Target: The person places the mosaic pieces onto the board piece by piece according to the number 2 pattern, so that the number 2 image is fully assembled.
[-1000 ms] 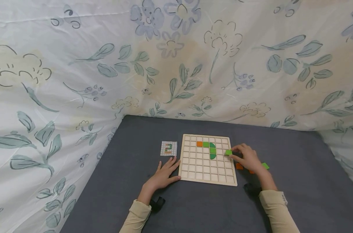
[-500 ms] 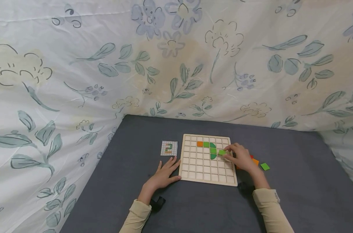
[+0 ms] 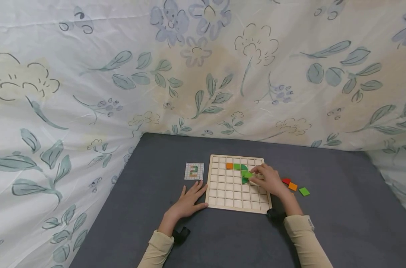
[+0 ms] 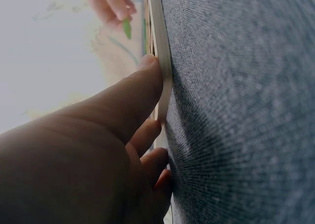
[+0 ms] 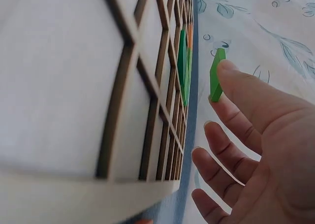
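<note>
A wooden grid board [image 3: 223, 193] lies on the dark cloth. Along its upper rows sit an orange square tile [image 3: 229, 166], a light green square tile [image 3: 237, 166] and a dark green rounded tile [image 3: 244, 167]; a second rounded one [image 3: 244, 180] lies lower, partly covered. My right hand [image 3: 269, 181] pinches a green square tile [image 5: 215, 76] between thumb and index finger, raised over the board, its other fingers apart from it. Spread flat, my left hand [image 3: 186, 201] rests at the board's left edge, thumb [image 4: 147, 66] against the rim.
A small pattern card [image 3: 194, 171] with a coloured figure lies left of the board. To the right are a red piece [image 3: 286, 181], an orange tile [image 3: 292, 186] and a green tile [image 3: 304, 191]. A flowered curtain [image 3: 203, 74] hangs behind the table.
My right hand has carried the green tile leftward, from the board's right edge to over the column of green pieces. The loose pieces at right have come into view. The left hand stays put.
</note>
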`<control>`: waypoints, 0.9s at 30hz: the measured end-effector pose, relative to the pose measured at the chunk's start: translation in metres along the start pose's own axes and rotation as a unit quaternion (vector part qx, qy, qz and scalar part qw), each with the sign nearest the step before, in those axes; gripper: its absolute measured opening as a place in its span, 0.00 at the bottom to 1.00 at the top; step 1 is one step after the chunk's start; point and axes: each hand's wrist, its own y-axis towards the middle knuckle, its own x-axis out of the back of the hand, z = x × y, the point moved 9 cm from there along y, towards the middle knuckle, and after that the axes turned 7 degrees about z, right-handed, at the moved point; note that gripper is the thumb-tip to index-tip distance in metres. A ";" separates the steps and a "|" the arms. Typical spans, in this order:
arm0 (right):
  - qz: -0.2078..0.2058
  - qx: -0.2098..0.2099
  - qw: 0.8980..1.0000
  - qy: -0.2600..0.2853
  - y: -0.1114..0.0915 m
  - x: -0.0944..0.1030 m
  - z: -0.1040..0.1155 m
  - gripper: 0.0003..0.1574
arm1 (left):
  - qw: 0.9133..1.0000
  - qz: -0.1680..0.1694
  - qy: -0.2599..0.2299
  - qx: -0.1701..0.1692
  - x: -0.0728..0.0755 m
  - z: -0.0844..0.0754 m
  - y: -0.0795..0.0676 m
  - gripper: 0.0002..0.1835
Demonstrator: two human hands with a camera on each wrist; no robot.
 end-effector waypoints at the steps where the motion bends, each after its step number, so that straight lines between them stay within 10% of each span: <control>1: -0.002 0.002 1.000 0.002 0.001 -0.001 0.001 0.16 | 1.000 0.000 -0.001 0.000 0.000 0.000 0.000 0.36; 27: 0.019 -0.010 1.000 0.017 0.015 -0.018 0.023 0.16 | 1.000 -0.003 0.004 -0.004 0.000 0.000 -0.001 0.36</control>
